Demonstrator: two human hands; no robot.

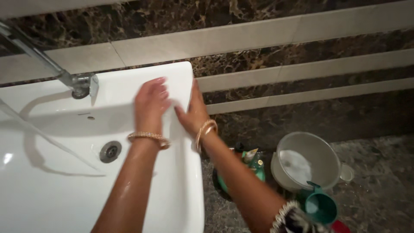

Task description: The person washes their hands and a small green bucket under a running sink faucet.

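I see L hand (150,105) flat, fingers loose, on white ceramic washbasin (51,190) rear-right rim | R hand (192,113) gripping its outer edge | steel tap (79,83) back-left | grey plastic bucket (317,151) on floor, right.

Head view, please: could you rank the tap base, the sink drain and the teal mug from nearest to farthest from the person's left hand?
From the left hand, resting on the white sink:
1. Tap base, to its left at the sink's back edge.
2. Sink drain, lower left in the basin; close to the tap base in distance, so these two are nearly tied.
3. Teal mug, far lower right on the floor.
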